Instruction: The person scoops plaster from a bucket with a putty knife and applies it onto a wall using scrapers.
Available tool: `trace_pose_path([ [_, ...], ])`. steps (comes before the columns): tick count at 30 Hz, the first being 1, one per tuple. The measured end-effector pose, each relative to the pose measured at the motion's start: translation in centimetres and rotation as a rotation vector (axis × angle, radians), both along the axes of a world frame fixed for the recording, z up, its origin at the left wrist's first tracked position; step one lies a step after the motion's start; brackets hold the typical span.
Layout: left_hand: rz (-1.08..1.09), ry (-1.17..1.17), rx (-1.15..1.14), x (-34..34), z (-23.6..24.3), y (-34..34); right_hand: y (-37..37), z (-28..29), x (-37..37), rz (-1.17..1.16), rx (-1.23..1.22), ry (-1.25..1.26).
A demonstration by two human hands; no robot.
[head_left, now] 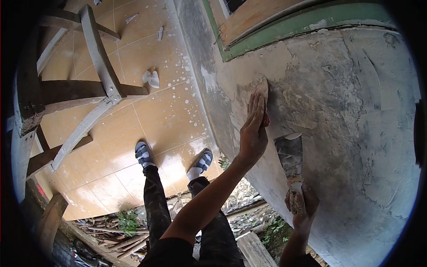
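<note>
My left hand [253,138] is up against the grey plastered wall [329,111], fingers stretched along a putty-smeared putty knife [264,86]. A bit of red shows at the edge of that hand, and the blade lies nearly flat on the wall. Lower and to the right, my right hand [304,204] grips the handle of a wide putty knife [290,153]. Its dark metal blade points upward, with pale putty along the tip and caked near the handle. Most of the left tool's handle is hidden under my palm.
Above the patchy wall runs a green window frame [307,24]. Wooden trestle legs and beams [100,58] stand at left. My sandalled feet are on orange tiles [120,147] spotted with white drips, and crumpled white scraps [152,79] lie there. Behind the tiled edge are sticks and rubble.
</note>
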State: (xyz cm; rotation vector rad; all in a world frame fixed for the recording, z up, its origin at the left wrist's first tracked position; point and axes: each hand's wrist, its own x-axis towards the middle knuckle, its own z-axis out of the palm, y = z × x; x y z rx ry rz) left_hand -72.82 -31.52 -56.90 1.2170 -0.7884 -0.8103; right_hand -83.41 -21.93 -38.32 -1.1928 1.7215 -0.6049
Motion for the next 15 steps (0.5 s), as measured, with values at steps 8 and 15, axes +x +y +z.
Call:
trace_pose_path([
  [8,0.037,-0.054,0.125,4.2,-2.4,-5.1,-0.1,-0.5,0.7,0.092,-0.043,-0.007],
  [15,-0.062,-0.105,0.012,-0.2,0.0,3.0,0.2,-0.6,-0.5,0.109,-0.049,-0.006],
])
